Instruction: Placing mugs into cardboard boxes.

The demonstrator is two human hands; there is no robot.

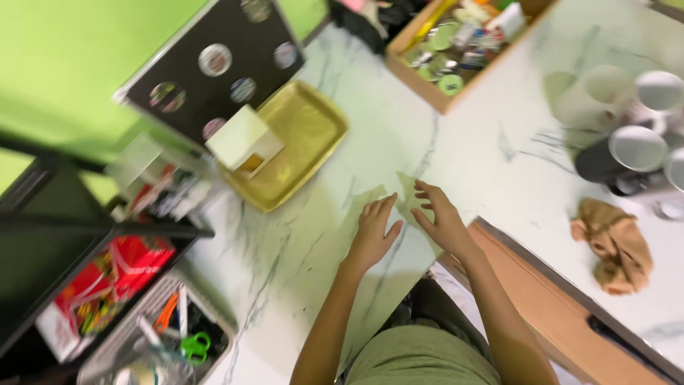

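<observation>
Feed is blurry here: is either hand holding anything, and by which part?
Nothing is gripped. The left hand and right hand lie open, fingers spread, flat on the white marble table.

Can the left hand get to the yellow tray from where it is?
Probably yes. The left hand lies flat and empty on the white table, and only bare tabletop shows between it and the yellow tray. A small white box sits on the tray's far side.

a craft workshop: a marble-patterned bench (499, 121) carries a wooden box of round badges (456, 43), blank mugs (627, 121) and a yellow tray (303, 142), with scissors and markers in a basket (171, 339) beside it
</observation>
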